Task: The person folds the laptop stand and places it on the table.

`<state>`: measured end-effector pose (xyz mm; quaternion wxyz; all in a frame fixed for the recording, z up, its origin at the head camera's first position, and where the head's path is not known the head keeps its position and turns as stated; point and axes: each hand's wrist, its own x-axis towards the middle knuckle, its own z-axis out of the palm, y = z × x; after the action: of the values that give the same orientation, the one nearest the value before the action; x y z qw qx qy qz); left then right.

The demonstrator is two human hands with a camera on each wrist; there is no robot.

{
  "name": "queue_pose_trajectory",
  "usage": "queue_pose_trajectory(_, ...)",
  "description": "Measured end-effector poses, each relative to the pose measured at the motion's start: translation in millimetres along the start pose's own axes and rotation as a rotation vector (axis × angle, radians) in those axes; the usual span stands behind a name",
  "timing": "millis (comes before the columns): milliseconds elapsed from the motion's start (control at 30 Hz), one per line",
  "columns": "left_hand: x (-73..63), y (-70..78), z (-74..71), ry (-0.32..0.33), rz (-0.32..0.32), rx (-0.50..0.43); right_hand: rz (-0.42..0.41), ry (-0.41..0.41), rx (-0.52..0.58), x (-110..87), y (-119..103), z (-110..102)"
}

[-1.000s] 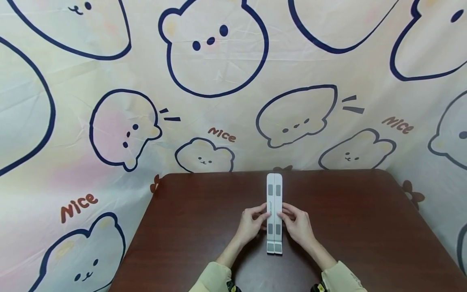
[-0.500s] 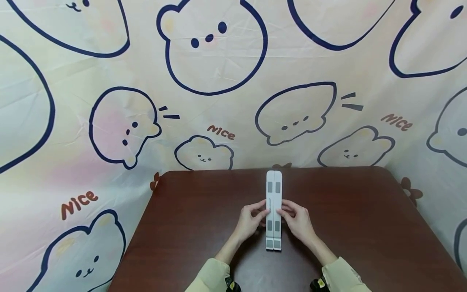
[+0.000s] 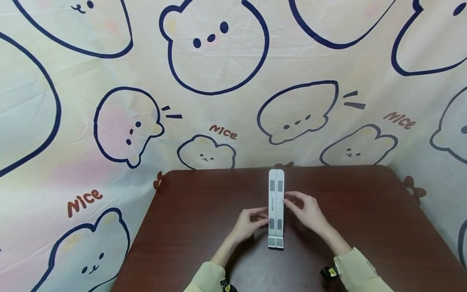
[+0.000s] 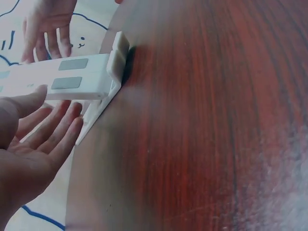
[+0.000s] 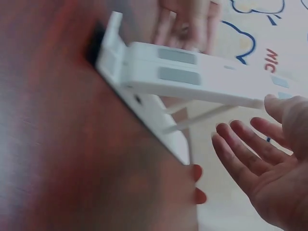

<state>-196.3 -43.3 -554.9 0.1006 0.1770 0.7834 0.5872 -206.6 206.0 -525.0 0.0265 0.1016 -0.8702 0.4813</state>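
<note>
Fingers [image 4: 33, 99] touch a white stand [image 3: 272, 207] — backdrop lettering [image 3: 85, 200] reads "Nice".

The stand [image 3: 276, 209] is on the surface [image 3: 204, 202], between the left hand [image 3: 246, 224] and the right hand [image 3: 307, 209]. A cloth [image 3: 219, 111] is behind the far edge.

Head view forward-down, wrist views close, apparently sideways, sharing white stand [image 4: 56, 73]

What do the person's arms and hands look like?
The left hand and right hand are ungloved. Both the left sleeve and right sleeve are pale yellow-green, and a black item with a yellow mark shows near each cuff.
</note>
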Motion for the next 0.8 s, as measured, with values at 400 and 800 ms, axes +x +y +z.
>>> queue_pose_trajectory(400,-3.2,-15.4,-0.2,-0.132,-0.150,-0.233,0.067,-0.111,0.327,40.0,-12.4,-32.9)
queue_pose_trajectory(800,-3.2,-21.3,4.0,-0.140,-0.188,-0.258,0.069,-0.150,0.342,48.3,-15.1,-28.8)
